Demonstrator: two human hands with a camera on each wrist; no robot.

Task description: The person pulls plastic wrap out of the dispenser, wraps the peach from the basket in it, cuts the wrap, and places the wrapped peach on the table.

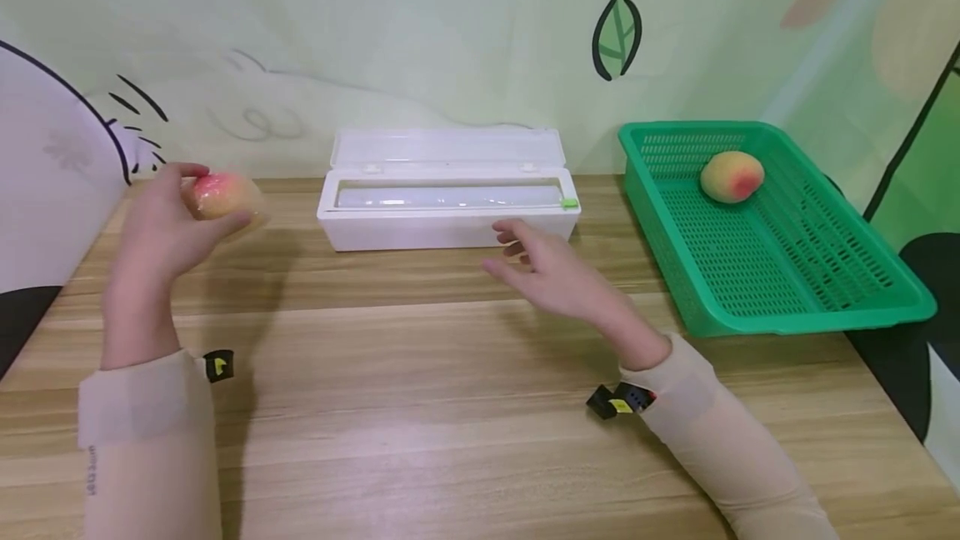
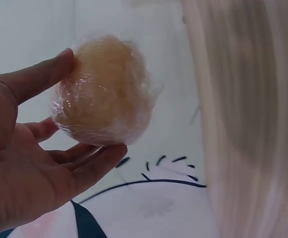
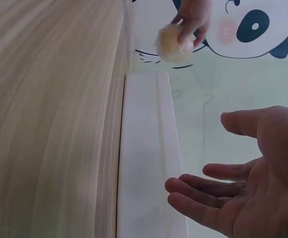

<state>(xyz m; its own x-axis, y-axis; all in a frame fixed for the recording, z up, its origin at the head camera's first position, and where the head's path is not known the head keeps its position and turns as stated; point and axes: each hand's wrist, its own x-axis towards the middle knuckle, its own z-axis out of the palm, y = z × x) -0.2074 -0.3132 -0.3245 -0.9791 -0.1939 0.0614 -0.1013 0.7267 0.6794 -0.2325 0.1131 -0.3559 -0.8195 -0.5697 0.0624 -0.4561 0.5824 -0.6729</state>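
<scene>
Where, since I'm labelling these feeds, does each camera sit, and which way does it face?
Head: on the head, looking forward and down at the table, white box and green basket; left hand, right hand and sleeves show.
Left wrist: on that wrist, facing the wrapped peach; the left hand shows.
Right wrist: on that wrist, facing along the white box; both hands show.
Head and right wrist views share the white box and wrapped peach.
</scene>
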